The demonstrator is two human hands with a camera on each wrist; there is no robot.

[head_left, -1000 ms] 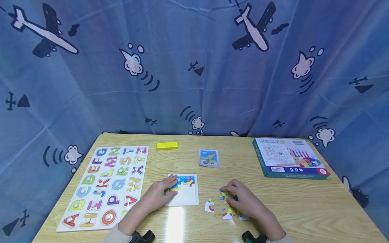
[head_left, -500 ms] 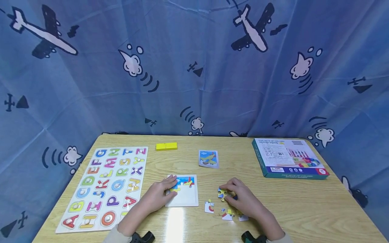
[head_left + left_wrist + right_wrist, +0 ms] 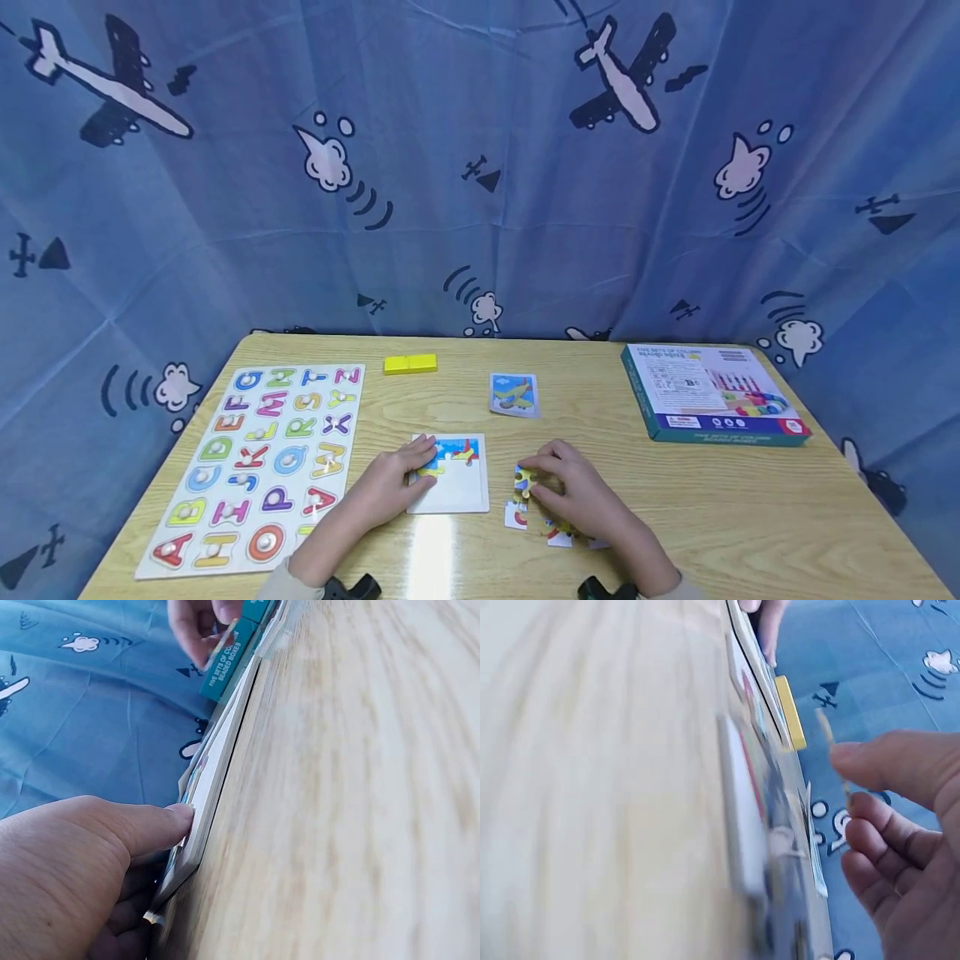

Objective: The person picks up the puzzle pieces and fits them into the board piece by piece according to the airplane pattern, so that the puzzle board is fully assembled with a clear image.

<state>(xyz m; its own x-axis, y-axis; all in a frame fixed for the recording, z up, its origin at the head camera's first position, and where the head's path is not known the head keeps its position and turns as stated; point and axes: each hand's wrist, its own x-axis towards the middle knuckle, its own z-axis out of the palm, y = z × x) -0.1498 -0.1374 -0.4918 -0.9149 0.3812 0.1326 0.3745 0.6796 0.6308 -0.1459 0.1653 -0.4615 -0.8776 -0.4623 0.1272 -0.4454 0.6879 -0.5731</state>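
Just then, on the table (image 3: 750, 517), the partly filled puzzle tray (image 3: 461, 492) lay where I saw, remotely, the left hand (image 3: 386, 483) resting on it ungripped; the right hand (image 3: 576, 487) had shifted leftward, pinching a raised puzzle piece (image 3: 524, 482), bringing it nearer the tray's bare area.

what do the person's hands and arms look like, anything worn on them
The left hand and right hand are bare, with no gloves or rings visible. The left sleeve and right sleeve are light beige. A black device shows near each wrist, left and right; I can't make out any cables.
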